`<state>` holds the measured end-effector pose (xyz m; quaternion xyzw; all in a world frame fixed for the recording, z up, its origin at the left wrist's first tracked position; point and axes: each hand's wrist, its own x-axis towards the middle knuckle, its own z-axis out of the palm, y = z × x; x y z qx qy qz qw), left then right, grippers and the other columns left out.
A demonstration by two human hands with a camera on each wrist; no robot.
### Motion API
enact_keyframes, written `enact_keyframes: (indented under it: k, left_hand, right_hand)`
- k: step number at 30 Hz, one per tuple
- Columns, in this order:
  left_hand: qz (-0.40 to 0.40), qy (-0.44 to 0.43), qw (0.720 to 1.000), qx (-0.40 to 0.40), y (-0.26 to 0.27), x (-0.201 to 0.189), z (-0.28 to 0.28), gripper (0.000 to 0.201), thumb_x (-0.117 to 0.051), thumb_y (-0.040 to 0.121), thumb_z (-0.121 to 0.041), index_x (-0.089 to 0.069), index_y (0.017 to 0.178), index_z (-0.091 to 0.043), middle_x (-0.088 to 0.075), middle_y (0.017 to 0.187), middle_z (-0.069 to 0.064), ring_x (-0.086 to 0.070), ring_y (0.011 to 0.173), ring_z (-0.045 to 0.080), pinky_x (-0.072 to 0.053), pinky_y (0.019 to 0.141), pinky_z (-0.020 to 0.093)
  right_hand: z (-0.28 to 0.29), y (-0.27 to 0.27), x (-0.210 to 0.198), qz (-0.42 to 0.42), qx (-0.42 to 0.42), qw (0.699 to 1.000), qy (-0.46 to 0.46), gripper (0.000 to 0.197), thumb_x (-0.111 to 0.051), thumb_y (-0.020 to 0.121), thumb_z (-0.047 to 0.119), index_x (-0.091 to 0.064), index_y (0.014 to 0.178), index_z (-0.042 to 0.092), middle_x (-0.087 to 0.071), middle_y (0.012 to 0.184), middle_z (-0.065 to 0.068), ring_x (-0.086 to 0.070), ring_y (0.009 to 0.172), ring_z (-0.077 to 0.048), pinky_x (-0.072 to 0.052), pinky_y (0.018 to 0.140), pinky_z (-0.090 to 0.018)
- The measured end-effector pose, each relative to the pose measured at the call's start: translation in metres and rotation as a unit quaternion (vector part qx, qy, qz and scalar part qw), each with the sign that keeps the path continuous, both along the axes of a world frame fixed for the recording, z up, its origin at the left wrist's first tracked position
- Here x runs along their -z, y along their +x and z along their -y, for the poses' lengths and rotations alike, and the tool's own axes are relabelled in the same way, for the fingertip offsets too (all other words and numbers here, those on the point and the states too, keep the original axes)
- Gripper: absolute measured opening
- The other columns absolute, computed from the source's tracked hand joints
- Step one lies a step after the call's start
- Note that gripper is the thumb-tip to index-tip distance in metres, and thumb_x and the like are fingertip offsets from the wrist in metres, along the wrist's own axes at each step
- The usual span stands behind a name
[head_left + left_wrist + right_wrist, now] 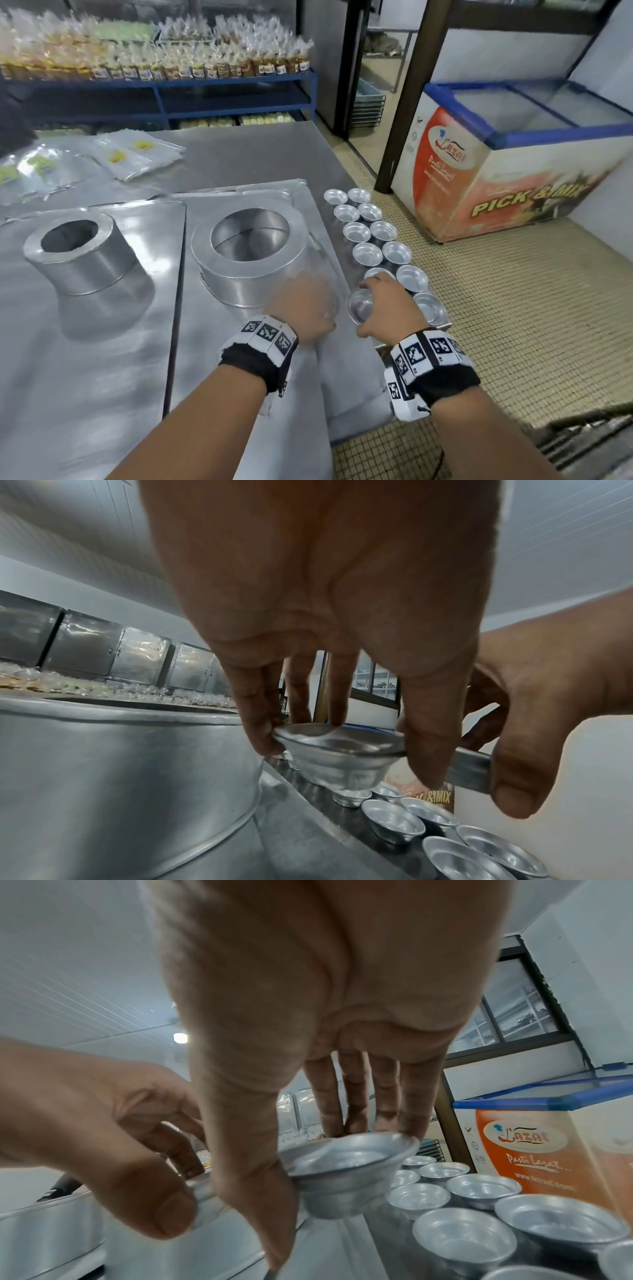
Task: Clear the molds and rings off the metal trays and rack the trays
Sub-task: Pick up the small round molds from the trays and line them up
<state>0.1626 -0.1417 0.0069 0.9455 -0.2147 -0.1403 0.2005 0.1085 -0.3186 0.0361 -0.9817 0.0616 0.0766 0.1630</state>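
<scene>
head view: a person stands at a steel table [239, 150] in a food workshop, each hand holding one small fluted metal mold. the left hand [301, 308] pinches a mold by its rim just beside the larger ring; in the left wrist view the left-hand mold [339, 753] hangs from thumb and fingertips, clear of the surface below. the right hand [387, 308] grips a second mold from above, thumb on the near side of the rim, fingers on the far side; the right-hand mold [346, 1172] tilts slightly in the right wrist view.

two metal trays lie side by side on the table. the left tray [68, 342] carries a tall ring [82, 253] set upright. the right tray [239, 377] carries a wider ring [253, 253], also upright. beyond that tray's right edge, along the table's rim, the rest of the molds [380, 236] stand in two rows, mouths up, touching or nearly touching one another.

clear plastic bags with yellow labels [137, 154] lie at the table's far left. behind stands a blue shelf [164, 89] loaded with packaged goods. a chest freezer [507, 178] marked "pick & mix" sits on the tiled floor [496, 325] to the right.
</scene>
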Motion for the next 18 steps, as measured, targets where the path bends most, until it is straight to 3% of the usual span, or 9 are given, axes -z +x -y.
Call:
enact_keyframes:
  k: [6,10,15,18]
  left_hand:
    - [0.0,0.014,1.0,0.02,0.04,-0.003,0.028,0.079,-0.074,0.069,-0.048,-0.045,0.14,-0.026,-0.048,0.128,0.004,-0.048,0.12,0.03,-0.049,0.097,0.043]
    - [-0.002,0.014,1.0,0.016,0.073,-0.008,0.053,0.072,-0.073,0.066,-0.046,-0.051,0.131,-0.025,-0.05,0.123,0.006,-0.052,0.116,0.033,-0.049,0.096,0.045]
    - [-0.006,0.014,1.0,-0.016,0.123,-0.017,0.098,0.068,-0.073,0.07,-0.042,-0.05,0.131,-0.026,-0.045,0.125,0.004,-0.045,0.12,0.031,-0.048,0.096,0.046]
    - [-0.005,0.022,0.999,-0.047,0.158,-0.02,0.126,0.065,-0.072,0.07,-0.041,-0.05,0.13,-0.025,-0.047,0.128,0.004,-0.046,0.12,0.031,-0.048,0.096,0.046]
  right_hand:
    - [0.029,0.042,-0.012,0.004,0.017,1.0,-0.019,0.081,-0.088,0.056,0.026,-0.055,0.13,0.017,-0.048,0.127,-0.001,-0.053,0.115,-0.02,-0.048,0.088,-0.029]
    - [0.054,0.082,-0.015,0.006,0.024,0.999,-0.022,0.078,-0.086,0.054,0.028,-0.058,0.126,0.018,-0.05,0.124,0.0,-0.058,0.109,-0.021,-0.054,0.088,-0.036]
    - [0.097,0.147,-0.01,0.008,0.01,1.0,-0.01,0.079,-0.087,0.051,0.029,-0.058,0.124,0.019,-0.052,0.118,0.001,-0.058,0.104,-0.019,-0.051,0.084,-0.031]
    - [0.122,0.192,-0.007,-0.003,-0.023,1.0,-0.014,0.07,-0.086,0.049,0.031,-0.062,0.114,0.02,-0.053,0.11,0.0,-0.057,0.096,-0.018,-0.052,0.08,-0.031]
